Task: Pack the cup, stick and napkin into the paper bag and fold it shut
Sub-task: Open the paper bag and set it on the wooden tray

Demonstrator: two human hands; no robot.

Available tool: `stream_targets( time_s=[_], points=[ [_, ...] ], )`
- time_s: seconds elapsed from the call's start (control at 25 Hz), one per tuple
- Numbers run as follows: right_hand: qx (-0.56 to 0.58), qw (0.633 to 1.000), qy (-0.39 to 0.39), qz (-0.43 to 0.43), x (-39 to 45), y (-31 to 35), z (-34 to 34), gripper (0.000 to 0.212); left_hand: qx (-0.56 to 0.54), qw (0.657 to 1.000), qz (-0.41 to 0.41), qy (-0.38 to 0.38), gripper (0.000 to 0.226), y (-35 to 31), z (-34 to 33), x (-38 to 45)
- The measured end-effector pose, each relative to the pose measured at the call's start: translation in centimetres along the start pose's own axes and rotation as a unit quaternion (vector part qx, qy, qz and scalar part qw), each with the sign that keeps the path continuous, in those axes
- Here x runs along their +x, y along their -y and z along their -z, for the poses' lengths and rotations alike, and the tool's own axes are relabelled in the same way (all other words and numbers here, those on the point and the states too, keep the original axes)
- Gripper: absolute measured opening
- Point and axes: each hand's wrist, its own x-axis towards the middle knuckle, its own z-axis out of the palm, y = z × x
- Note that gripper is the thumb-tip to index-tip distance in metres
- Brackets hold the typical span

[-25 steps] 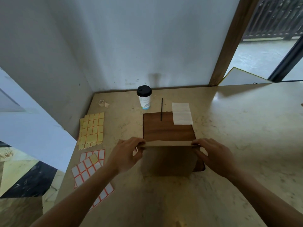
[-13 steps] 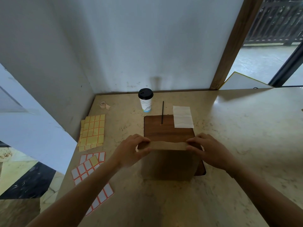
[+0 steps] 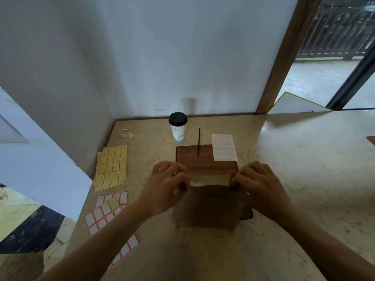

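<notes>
- Marble-look surface [image 3: 284, 179] carries everything; a dark wooden board [image 3: 205, 159] lies on it at centre, partly under the bag.
- Brown paper bag [image 3: 207, 205] sits at 6 o'clock of the board, nearest the person. Both hands work its top edge, so the step in hand looks like opening the mouth before anything is packed. Whether anything lies inside cannot be told; the interior is not visible.
- Left hand [image 3: 168, 185] has a closed grip, fingers pinching the bag's left top corner.
- Right hand [image 3: 257, 183] pinches the right top corner likewise.
- Cup [image 3: 178, 126], black-lidded and upright, stands at 11 o'clock of the board, outside the bag.
- Napkin [image 3: 223, 146] lies flat at 1 o'clock, overlapping the board's far edge.
- Stick [image 3: 199, 141] lies at 12 o'clock, between cup and napkin.
- Next move likely calls for spreading the mouth wide enough to stay open, then freeing one hand to reach for the cup.
</notes>
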Motion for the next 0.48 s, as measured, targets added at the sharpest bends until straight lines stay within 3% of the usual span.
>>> stream_targets(
  time_s=[0.08, 0.24, 0.32, 0.48],
  points=[
    [-0.069, 0.996, 0.009, 0.052, -0.2, 0.7, 0.5, 0.023, 0.074, 0.995, -0.055, -0.032, 0.016, -0.8, -0.3, -0.5],
    [-0.07, 0.995, 0.06, 0.024, 2.2, 2.9, 2.3, 0.049, 0.123, 0.99, -0.066, -0.022, 0.026, -1.5, -0.6, -0.7],
    [-0.034, 0.991, 0.126, 0.019, 4.6, 4.5, 2.5, 0.05, 0.131, 0.989, -0.064, -0.021, 0.023, -1.7, -0.7, -0.9],
    [0.028, 0.949, 0.313, 0.031, 8.0, 6.2, 1.8, 0.029, 0.131, 0.99, -0.058, -0.007, 0.017, -1.9, -0.8, -1.1]
  ],
)
